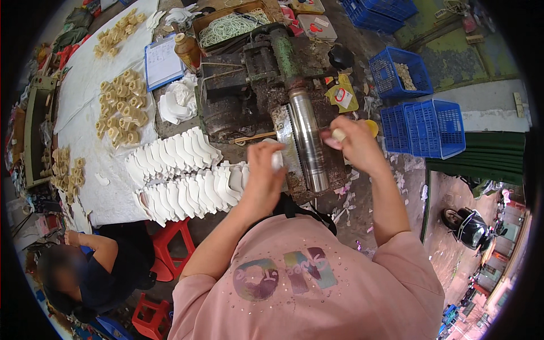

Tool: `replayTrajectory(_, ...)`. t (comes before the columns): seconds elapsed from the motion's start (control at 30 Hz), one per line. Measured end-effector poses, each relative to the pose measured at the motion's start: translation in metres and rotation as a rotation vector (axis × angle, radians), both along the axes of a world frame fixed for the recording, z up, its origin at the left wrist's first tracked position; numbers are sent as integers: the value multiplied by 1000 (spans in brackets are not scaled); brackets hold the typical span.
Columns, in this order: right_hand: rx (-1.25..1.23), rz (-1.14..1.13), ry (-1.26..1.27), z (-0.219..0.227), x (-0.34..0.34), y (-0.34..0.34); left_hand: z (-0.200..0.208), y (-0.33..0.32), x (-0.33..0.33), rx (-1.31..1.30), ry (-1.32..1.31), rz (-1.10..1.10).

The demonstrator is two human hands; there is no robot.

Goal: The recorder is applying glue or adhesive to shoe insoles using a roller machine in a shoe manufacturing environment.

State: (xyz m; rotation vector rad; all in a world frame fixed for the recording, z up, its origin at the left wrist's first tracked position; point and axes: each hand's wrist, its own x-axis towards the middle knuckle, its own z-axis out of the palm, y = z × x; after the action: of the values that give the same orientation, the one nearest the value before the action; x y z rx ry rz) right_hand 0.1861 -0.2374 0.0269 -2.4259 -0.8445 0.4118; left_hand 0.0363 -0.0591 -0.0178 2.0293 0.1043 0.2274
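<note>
Both hands at the machine, mid-frame. Left hand (263,170) has its fingers curled round a small white piece (277,160), just left of the steel roller (306,139); blurred, so can't tell its shape. Right hand (358,144) pinches a short cream piece (338,135) between thumb and fingers, just right of the roller. Neither piece clearly touches the roller from where I stand.

Progress, my read: well into a batch. Two long rows of curved white pieces, the upper row (173,153) and the lower row (190,198), sit neatly on the cloth-covered surface (79,107), left of centre. Can't tell whether they're finished or waiting. Cream tubular pieces lie in a big heap (122,110) above those rows, another heap (119,34) upper left and a smaller one (67,175) at far left. So plenty of stock either way; no count of what's left.

Around: clipboard (164,59) and brown bottle (187,51) upper left of centre, crumpled white cloth (178,101) below them, tangle of pale cord (235,28) at top. Blue crate (381,78) upper right holds small beige bits (405,76). Co-worker (102,266) lower left, near a red stool (170,249).

In the way: wooden stick (252,137) beside the machine, close above the left hand, and the lower row ends near that wrist, could get knocked. Scraps (399,181) on the floor right of the right forearm, minor slip risk
</note>
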Motion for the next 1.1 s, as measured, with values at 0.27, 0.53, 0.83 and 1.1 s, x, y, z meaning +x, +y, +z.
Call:
replayTrajectory(0.27, 311, -149, -94, -23, -7, -1, 4, -12, -5, -47, 96, 0)
replayTrajectory(0.53, 418, -252, 111, -31, -17, -4, -55, 47, -74, 417, 113, 320)
replayTrajectory(0.83, 485, -260, 97, -28, -14, -6, -98, 4, -107, 685, 330, -204)
replayTrajectory(1.1, 594, 23, 233, 8, -51, 14, -8, 31, -68, -878, 282, 164)
